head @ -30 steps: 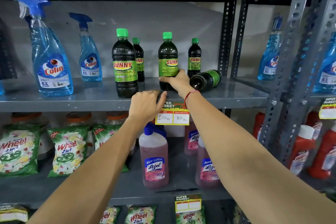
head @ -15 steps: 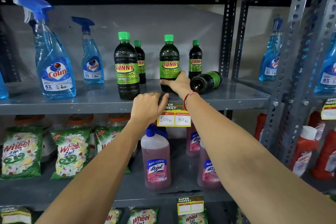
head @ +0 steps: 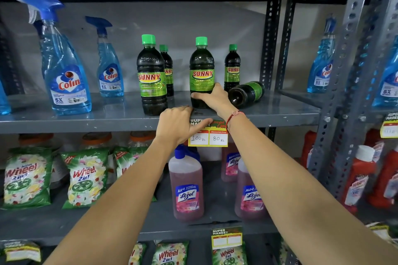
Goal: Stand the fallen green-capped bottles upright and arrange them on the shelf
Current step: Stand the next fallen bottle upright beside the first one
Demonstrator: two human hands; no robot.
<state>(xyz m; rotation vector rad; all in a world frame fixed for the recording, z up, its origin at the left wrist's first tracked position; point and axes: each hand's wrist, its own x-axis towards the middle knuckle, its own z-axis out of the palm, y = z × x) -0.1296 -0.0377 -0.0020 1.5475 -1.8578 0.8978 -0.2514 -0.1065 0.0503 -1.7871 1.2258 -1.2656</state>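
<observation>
Several dark Sunny bottles with green caps are on the grey upper shelf (head: 107, 117). My right hand (head: 212, 98) grips the base of an upright front bottle (head: 202, 66). Another upright one (head: 151, 75) stands to its left, and two smaller-looking ones (head: 232, 66) (head: 167, 64) stand behind. One bottle (head: 247, 93) lies on its side at the right, its base toward me and its cap hidden. My left hand (head: 178, 125) rests curled on the shelf's front edge, holding nothing.
Blue Colin spray bottles (head: 64, 75) (head: 108, 66) stand at the shelf's left. A yellow price tag (head: 207, 135) hangs from the edge. Below are Wheel packets (head: 84, 176) and pink Lizol bottles (head: 187, 189). A perforated grey upright (head: 349, 71) and red bottles (head: 359, 180) are at the right.
My right hand has stayed on the front bottle's base. My left hand stays on the shelf edge. Only the view has shifted slightly.
</observation>
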